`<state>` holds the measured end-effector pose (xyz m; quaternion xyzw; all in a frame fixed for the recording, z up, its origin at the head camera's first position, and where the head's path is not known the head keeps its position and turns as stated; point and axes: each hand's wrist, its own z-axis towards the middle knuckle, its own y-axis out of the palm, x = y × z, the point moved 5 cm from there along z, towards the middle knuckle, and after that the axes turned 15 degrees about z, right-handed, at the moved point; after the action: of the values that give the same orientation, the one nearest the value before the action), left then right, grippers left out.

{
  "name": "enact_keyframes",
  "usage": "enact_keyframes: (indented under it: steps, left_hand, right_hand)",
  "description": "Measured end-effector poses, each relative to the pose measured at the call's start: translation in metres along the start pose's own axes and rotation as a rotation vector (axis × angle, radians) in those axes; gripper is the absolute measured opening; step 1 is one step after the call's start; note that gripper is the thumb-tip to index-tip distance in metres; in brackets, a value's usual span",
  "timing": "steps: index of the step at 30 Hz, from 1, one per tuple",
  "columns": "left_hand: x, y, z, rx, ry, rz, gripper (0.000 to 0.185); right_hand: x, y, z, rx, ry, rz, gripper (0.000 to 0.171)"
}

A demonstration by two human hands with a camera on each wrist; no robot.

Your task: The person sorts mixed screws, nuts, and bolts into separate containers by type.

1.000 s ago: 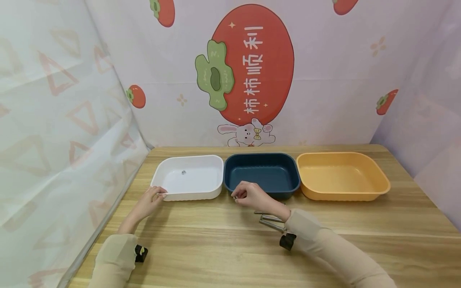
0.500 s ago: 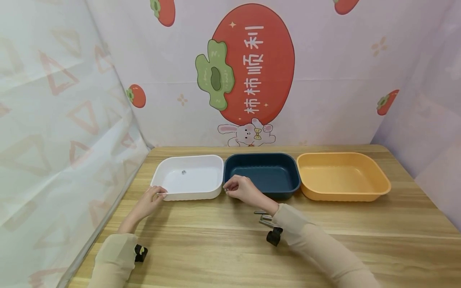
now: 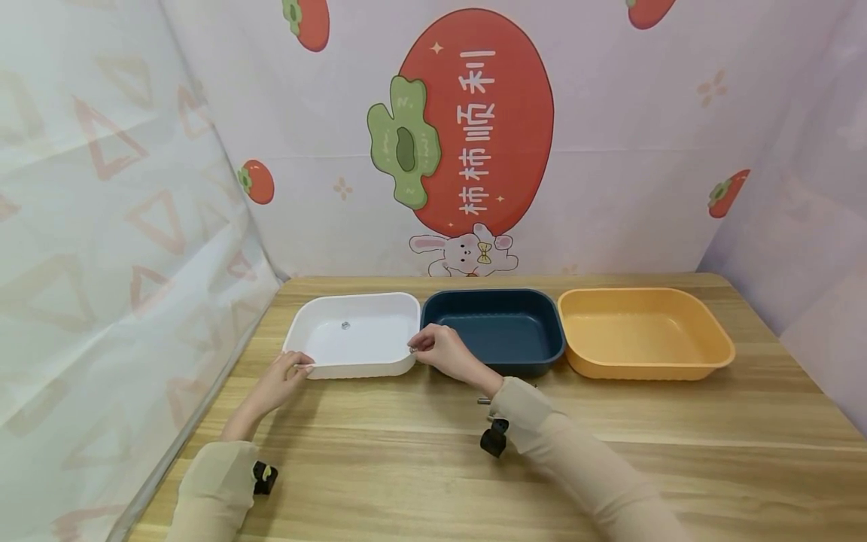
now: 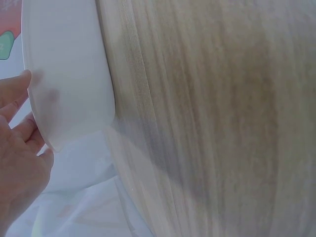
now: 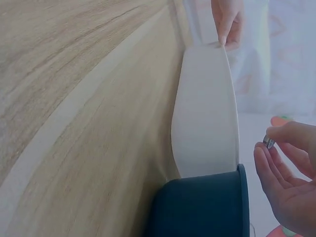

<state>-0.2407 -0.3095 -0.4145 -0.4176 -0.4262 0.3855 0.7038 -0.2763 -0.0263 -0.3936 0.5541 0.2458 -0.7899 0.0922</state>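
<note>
My left hand (image 3: 284, 376) rests with straight fingers against the front left corner of the white tray (image 3: 359, 370); the left wrist view shows this hand (image 4: 17, 148) beside the tray wall (image 4: 69, 74). My right hand (image 3: 436, 350) hovers at the white tray's front right corner, next to the dark blue tray (image 3: 501, 325). Its thumb and fingers pinch a small metal piece (image 3: 412, 348). The right wrist view shows that metal piece (image 5: 269, 142) held above the white tray (image 5: 205, 123). One small metal piece (image 3: 345, 325) lies inside the white tray.
An orange tray (image 3: 643, 331) stands right of the blue one, all three in a row on the wooden table (image 3: 406, 467). Metal rods (image 3: 482, 400) lie partly hidden under my right forearm. Patterned fabric walls close in the left, back and right.
My right hand has moved left and away from me, from in front of the blue tray to the white tray's right corner, carrying the small metal piece. The left hand stayed put.
</note>
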Motion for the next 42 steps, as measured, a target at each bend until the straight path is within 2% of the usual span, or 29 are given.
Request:
enact_keyframes:
  steps: [9,22,30,36,40,42]
  left_hand:
    - [0.0,0.001,0.002,-0.007,-0.01,-0.019,0.006]
    - [0.001,0.002,0.002,0.012,0.005,-0.011,0.005]
    - [0.0,0.002,0.0,-0.006,0.008,-0.01,0.007]
    - [-0.001,0.001,0.001,-0.03,-0.024,-0.025,0.01]
    - [0.0,0.0,0.003,-0.063,-0.074,-0.028,0.016]
    - [0.002,-0.001,0.003,-0.059,-0.102,-0.023,0.019]
  right_hand:
    - [0.009,0.006,0.009,0.038,0.06,0.0,0.013]
    - [0.012,0.014,0.019,0.05,0.077,-0.02,0.014]
    - [0.012,0.011,0.017,0.059,0.074,-0.005,0.018]
    - [0.008,-0.002,0.009,0.038,0.045,0.014,0.019]
    - [0.004,-0.012,0.0,0.016,0.038,0.012,0.02]
    - [0.001,-0.016,-0.005,0.004,0.037,-0.006,0.021]
